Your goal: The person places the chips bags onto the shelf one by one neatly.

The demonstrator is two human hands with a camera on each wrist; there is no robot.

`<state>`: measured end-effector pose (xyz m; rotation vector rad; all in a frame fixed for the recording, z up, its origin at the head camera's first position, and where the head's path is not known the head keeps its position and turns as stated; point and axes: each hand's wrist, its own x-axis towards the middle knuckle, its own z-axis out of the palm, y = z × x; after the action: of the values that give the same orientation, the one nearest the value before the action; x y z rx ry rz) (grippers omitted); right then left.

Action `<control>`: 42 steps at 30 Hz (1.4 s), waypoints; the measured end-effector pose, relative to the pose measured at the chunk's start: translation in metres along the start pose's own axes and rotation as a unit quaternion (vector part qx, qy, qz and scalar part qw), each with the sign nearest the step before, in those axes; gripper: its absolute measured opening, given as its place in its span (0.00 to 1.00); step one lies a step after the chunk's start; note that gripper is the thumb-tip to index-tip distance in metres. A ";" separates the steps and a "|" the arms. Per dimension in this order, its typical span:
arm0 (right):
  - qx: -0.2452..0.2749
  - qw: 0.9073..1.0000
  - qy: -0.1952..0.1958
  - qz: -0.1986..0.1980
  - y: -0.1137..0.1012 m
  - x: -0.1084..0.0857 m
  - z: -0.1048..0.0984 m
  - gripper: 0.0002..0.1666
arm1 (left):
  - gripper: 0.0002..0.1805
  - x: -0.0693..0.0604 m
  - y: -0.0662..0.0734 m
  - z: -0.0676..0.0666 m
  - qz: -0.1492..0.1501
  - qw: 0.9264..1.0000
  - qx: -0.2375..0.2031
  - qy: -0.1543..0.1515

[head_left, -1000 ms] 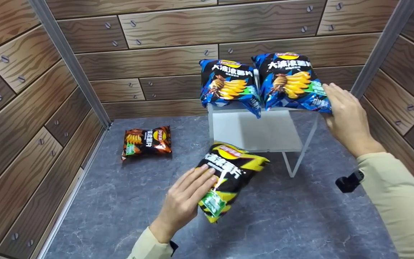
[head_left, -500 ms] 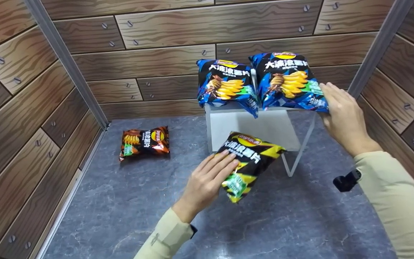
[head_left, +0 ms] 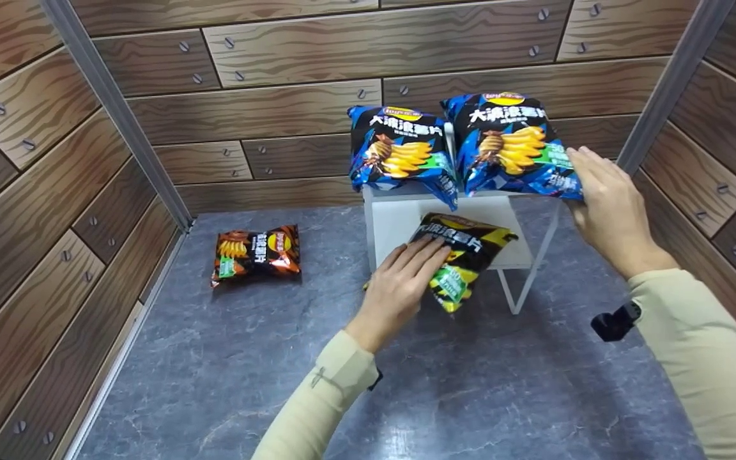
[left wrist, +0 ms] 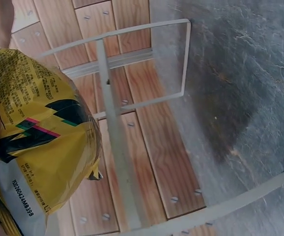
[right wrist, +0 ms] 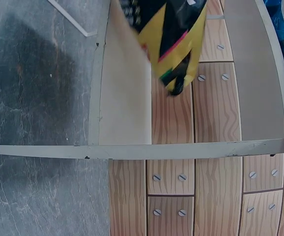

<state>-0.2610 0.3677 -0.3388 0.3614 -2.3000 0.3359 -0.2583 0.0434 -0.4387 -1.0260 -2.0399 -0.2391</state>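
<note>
Left hand (head_left: 397,291) grips a yellow-black chip bag (head_left: 470,255) near the lower shelf's (head_left: 393,217) front edge, open room above; right hand (head_left: 614,211), grip unclear, at the rack's (right wrist: 181,151) upper right corner, beside a blue bag (head_left: 512,147) reading 大波浪薯片

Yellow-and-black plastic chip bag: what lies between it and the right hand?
Head view shows the white rack's lower shelf, its slanted leg and grey marbled floor.
</note>
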 end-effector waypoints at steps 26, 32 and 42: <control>0.004 1.000 0.007 0.002 0.000 -0.001 0.001 0.38 | 0.13 0.043 0.033 0.067 -0.025 0.994 0.104 0.003; 0.005 1.000 0.002 0.008 -0.001 -0.001 0.000 0.38 | 0.24 0.043 0.037 0.079 -0.026 0.994 0.101 0.011; 0.005 1.000 0.005 0.011 -0.002 -0.001 0.001 0.38 | 0.28 0.047 0.043 0.095 -0.039 0.993 0.114 0.002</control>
<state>-0.2599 0.3657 -0.3400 0.3399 -2.2939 0.3604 -0.2975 0.1455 -0.4725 -0.8060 -2.0517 -0.0463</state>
